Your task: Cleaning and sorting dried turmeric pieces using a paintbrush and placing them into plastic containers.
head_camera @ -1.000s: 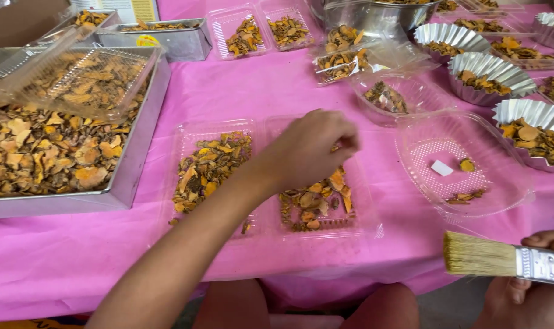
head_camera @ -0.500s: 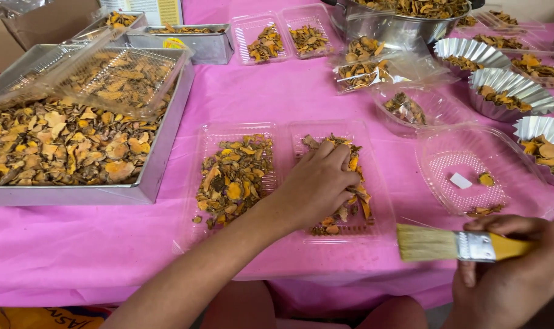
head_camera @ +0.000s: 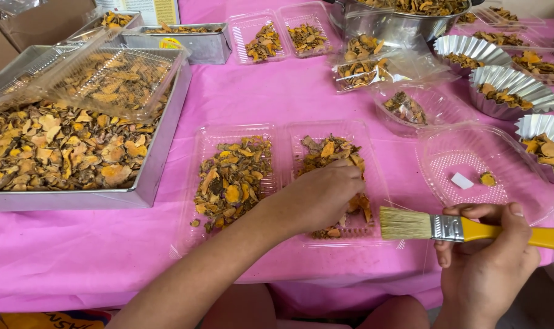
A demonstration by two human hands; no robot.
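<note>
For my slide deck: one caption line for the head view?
Left hand in a tray of dried orange slices; right hand holds a yellow brush.

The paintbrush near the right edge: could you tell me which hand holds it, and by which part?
The right hand holds the paintbrush by its yellow handle, just behind the metal ferrule. The left hand rests on dried slices in a clear tray.

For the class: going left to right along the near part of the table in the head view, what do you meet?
Metal tray of dried slices → clear twin-compartment tray → left hand → paintbrush → right hand.
</note>
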